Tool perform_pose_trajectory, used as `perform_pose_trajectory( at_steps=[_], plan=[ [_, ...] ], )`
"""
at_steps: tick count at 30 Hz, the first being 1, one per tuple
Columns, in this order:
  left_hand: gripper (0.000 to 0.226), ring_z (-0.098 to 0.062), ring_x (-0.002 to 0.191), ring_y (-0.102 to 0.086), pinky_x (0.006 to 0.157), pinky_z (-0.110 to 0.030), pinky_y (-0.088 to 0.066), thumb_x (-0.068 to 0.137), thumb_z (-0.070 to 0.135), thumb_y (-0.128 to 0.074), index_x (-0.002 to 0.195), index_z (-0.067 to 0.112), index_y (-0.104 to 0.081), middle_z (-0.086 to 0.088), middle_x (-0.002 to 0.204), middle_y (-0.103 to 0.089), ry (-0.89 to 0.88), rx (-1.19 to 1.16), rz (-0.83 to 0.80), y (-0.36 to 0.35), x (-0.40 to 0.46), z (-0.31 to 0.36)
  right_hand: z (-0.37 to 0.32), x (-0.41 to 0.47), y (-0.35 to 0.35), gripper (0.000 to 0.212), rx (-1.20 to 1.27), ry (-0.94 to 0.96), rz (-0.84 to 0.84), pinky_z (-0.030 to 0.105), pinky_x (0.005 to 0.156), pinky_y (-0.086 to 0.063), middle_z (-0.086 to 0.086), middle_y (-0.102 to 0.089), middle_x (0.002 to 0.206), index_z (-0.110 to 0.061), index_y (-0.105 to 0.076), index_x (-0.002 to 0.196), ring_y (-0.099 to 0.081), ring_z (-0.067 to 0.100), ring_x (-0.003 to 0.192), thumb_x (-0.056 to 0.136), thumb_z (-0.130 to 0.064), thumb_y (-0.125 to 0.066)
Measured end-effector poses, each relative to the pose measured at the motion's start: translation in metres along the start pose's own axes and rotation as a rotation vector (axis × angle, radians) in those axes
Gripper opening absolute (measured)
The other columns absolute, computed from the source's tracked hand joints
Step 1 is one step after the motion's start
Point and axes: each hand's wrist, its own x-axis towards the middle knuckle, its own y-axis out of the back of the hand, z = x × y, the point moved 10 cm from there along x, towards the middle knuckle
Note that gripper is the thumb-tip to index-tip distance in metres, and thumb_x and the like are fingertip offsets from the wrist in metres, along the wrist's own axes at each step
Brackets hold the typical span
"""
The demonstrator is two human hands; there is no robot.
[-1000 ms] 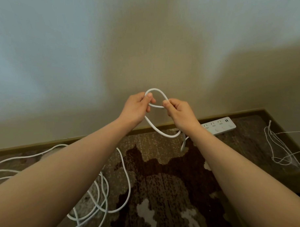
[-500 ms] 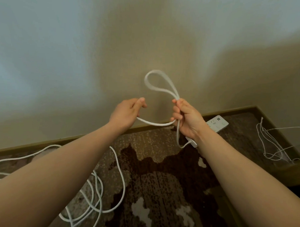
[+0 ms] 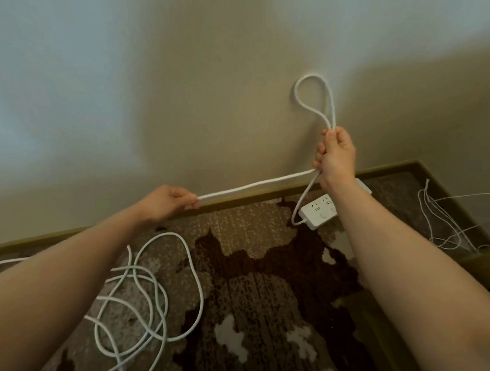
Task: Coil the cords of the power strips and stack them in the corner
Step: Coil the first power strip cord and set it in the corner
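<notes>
My right hand [image 3: 336, 158] is raised in front of the wall, closed around a white cord [image 3: 255, 184]. One loop of that cord [image 3: 315, 99] stands up above the fist. From the fist a short length drops to a white power strip [image 3: 319, 213] lying on the carpet by the skirting; my forearm hides part of it. The cord runs taut down and left to my left hand [image 3: 169, 200], which pinches it. Beyond that hand the cord lies in loose tangled loops [image 3: 140, 292] on the floor at lower left.
A brown patterned carpet [image 3: 261, 310] covers the floor up to a dark skirting board [image 3: 237, 199] and a beige wall. Thin white wires [image 3: 445, 220] lie bunched in the right corner. A dark low edge crosses the floor at lower right.
My hands have moved apart: the right one rose up and to the right with the loop, the left slid down and left along the cord, drawing it taut between them.
</notes>
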Motion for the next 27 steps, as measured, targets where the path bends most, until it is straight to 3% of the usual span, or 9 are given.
perform_pose_trajectory(
  at_steps=[2,5,7,10,13,16,20,24,27],
  plan=[
    [0.027,0.000,0.049,-0.044,0.050,-0.015,-0.032,0.096,0.028,-0.052,0.075,0.028,-0.069,0.015,0.047,-0.053,0.019,0.020,0.019,0.011,-0.003,-0.010,-0.007,0.002,0.010,0.023,0.052,-0.001,0.033,0.021,0.039,-0.028,-0.005,-0.039,0.057,-0.016,-0.051,0.090,-0.030,0.008,0.044,0.106,-0.024,-0.036],
    [0.022,-0.008,0.072,-0.055,0.064,-0.019,-0.038,0.093,0.026,-0.057,0.075,0.027,-0.069,0.009,0.073,-0.066,-0.032,0.129,-0.065,-0.004,-0.007,0.002,-0.007,0.001,0.014,0.023,-0.004,-0.015,0.021,0.024,0.040,-0.030,-0.004,-0.036,0.056,-0.016,-0.052,0.096,-0.030,0.010,0.045,0.106,-0.027,-0.035],
    [0.018,-0.013,0.078,-0.059,0.068,-0.024,-0.040,0.092,0.030,-0.059,0.077,0.030,-0.067,0.002,0.082,-0.069,-0.143,0.207,-0.138,-0.029,-0.006,0.036,-0.007,-0.001,0.005,0.022,-0.058,-0.009,-0.012,0.024,0.039,-0.025,-0.004,-0.035,0.054,-0.018,-0.050,0.094,-0.027,0.011,0.044,0.106,-0.029,-0.035],
    [0.017,-0.008,0.074,-0.060,0.066,-0.028,-0.045,0.092,0.041,-0.054,0.084,0.038,-0.068,0.014,0.077,-0.066,-0.340,0.347,-0.190,-0.072,-0.005,0.099,-0.009,-0.004,-0.019,0.023,-0.153,0.027,-0.082,0.022,0.039,-0.020,-0.005,-0.035,0.054,-0.020,-0.048,0.090,-0.026,0.010,0.042,0.106,-0.029,-0.035],
    [0.019,-0.007,0.071,-0.055,0.059,-0.028,-0.042,0.092,0.045,-0.049,0.089,0.036,-0.066,0.018,0.070,-0.058,-0.401,0.482,-0.152,-0.094,-0.003,0.121,-0.012,-0.006,-0.030,0.026,-0.228,0.086,-0.128,0.021,0.038,-0.023,-0.003,-0.034,0.058,-0.021,-0.049,0.084,-0.027,0.006,0.042,0.105,-0.024,-0.036],
    [0.023,-0.019,0.086,-0.060,0.072,-0.034,-0.048,0.097,0.038,-0.044,0.098,0.031,-0.066,0.007,0.088,-0.064,-0.278,0.515,-0.172,-0.092,0.002,0.085,-0.022,0.000,-0.018,0.025,-0.301,0.174,-0.093,0.020,0.043,-0.028,-0.001,-0.036,0.060,-0.018,-0.050,0.081,-0.032,0.007,0.047,0.103,-0.017,-0.038],
    [0.027,-0.021,0.099,-0.060,0.081,-0.028,-0.041,0.100,0.026,-0.043,0.115,0.019,-0.065,-0.003,0.111,-0.066,-0.102,0.392,-0.209,-0.073,0.005,0.024,-0.036,0.012,0.008,0.019,-0.512,0.330,-0.031,0.029,0.056,-0.033,0.000,-0.045,0.068,-0.013,-0.055,0.088,-0.042,0.015,0.062,0.100,-0.023,-0.043],
    [0.024,-0.022,0.093,-0.058,0.077,-0.025,-0.036,0.098,0.022,-0.048,0.108,0.011,-0.068,-0.012,0.104,-0.067,0.006,0.256,-0.179,-0.044,0.000,-0.023,-0.038,0.020,0.025,0.027,-0.581,0.380,0.028,0.032,0.060,-0.034,0.009,-0.049,0.075,-0.005,-0.056,0.093,-0.043,0.019,0.067,0.099,-0.026,-0.041],
    [0.018,-0.016,0.084,-0.052,0.073,-0.026,-0.036,0.097,0.015,-0.052,0.093,0.012,-0.069,-0.007,0.087,-0.063,0.050,0.168,-0.145,-0.032,-0.005,-0.027,-0.028,0.021,0.025,0.027,-0.554,0.315,0.039,0.030,0.059,-0.033,0.007,-0.047,0.073,-0.005,-0.054,0.090,-0.042,0.016,0.065,0.099,-0.026,-0.041]
  ],
)
